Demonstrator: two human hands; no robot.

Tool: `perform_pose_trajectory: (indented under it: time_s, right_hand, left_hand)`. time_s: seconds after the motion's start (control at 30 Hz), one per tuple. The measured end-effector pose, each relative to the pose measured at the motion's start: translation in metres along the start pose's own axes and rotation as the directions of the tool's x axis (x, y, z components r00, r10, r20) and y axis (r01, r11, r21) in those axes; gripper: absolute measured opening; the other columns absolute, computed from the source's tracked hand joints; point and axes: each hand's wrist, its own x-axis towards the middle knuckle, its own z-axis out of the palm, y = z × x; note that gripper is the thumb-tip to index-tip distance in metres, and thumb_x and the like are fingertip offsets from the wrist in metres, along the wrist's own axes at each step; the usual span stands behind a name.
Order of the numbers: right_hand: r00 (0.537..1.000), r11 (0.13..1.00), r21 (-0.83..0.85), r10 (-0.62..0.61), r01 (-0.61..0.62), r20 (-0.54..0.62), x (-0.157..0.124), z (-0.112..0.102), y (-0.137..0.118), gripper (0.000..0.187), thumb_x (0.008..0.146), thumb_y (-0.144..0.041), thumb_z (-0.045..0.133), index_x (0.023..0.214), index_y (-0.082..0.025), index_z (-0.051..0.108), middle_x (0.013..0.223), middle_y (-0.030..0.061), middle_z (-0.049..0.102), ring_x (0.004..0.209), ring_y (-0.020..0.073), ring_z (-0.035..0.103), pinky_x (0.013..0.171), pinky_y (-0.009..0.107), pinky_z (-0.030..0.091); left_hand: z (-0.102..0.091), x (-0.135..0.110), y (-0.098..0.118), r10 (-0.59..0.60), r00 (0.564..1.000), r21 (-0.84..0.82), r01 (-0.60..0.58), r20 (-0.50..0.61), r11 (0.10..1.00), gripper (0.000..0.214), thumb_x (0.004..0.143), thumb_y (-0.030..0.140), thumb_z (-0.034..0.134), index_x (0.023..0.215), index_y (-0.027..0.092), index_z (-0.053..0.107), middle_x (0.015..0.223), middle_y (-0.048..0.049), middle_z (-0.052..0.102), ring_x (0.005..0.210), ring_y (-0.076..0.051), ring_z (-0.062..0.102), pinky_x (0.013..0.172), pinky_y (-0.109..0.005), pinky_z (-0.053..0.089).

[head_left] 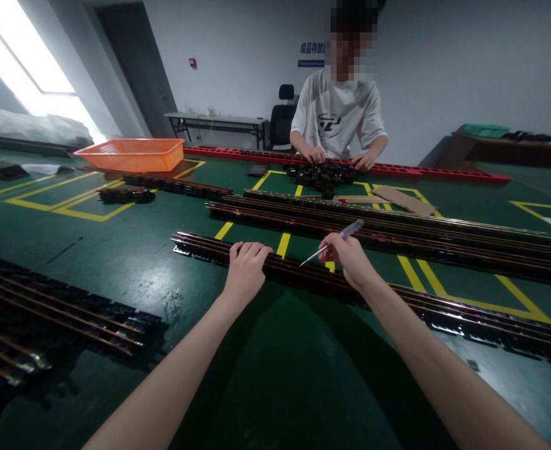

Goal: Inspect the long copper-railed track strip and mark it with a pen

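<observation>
A long black strip with copper-coloured bars (317, 275) runs across the green table in front of me. My left hand (247, 265) is closed over it left of its middle, fingers curled over the far edge. In my right hand (348, 256), a screwdriver (351, 229) with a clear handle is gripped between thumb and fingers. Its thin metal shaft slants down to the left, and the tip is at the strip, just right of my left hand. Whether the tip touches a bar or a gap, I cannot tell.
Further strips (397, 234) lie parallel behind, and more (59, 300) at the left. An orange basket (132, 156) stands at the back left. Across the table a co-worker (338, 119) handles a pile of black parts (322, 177) beside cardboard (406, 200) and a long red rail (444, 174).
</observation>
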Motion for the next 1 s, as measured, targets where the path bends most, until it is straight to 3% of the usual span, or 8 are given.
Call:
perform_pose_trajectory:
  time_s: [0.37, 0.67, 1.0]
  right_hand:
    - [0.994, 0.998, -0.042, -0.037, 0.041, 0.099, -0.0044, 0.0054, -0.0017, 0.019, 0.071, -0.028, 0.061, 0.058, -0.014, 0.062, 0.055, 0.0026, 0.064, 0.050, 0.0104, 0.058, 0.052, 0.020, 0.048]
    - [0.999, 0.999, 0.004, -0.050, 0.050, 0.020, 0.0010, 0.0010, 0.0043, 0.016, 0.067, -0.024, 0.056, 0.054, -0.015, 0.060, 0.049, 0.0019, 0.061, 0.046, 0.0101, 0.055, 0.049, 0.021, 0.047]
    - [1.000, 0.999, 0.022, -0.025, 0.025, 0.013, 0.0001, 0.0020, 0.0024, 0.016, 0.065, -0.024, 0.056, 0.052, -0.015, 0.060, 0.047, 0.0019, 0.060, 0.044, 0.0099, 0.054, 0.048, 0.021, 0.046]
  left_hand:
    - [-0.0024, 0.0003, 0.0003, 0.000, 1.000, -0.014, 0.001, 0.008, 1.000, 0.035, 0.082, 0.002, 0.038, 0.101, 0.020, 0.063, 0.105, -0.0056, 0.068, 0.105, -0.024, 0.056, 0.097, -0.045, 0.032]
    - [-0.0034, 0.0004, 0.0016, -0.013, 1.000, -0.010, 0.013, 0.019, 1.000, 0.037, 0.081, 0.001, 0.038, 0.100, 0.019, 0.063, 0.105, -0.0060, 0.068, 0.106, -0.024, 0.056, 0.097, -0.044, 0.032]
    - [-0.0036, -0.0001, 0.0001, 0.013, 1.000, -0.031, -0.012, 0.023, 0.999, 0.037, 0.081, 0.001, 0.038, 0.102, 0.019, 0.063, 0.107, -0.0054, 0.068, 0.106, -0.024, 0.056, 0.095, -0.043, 0.032]
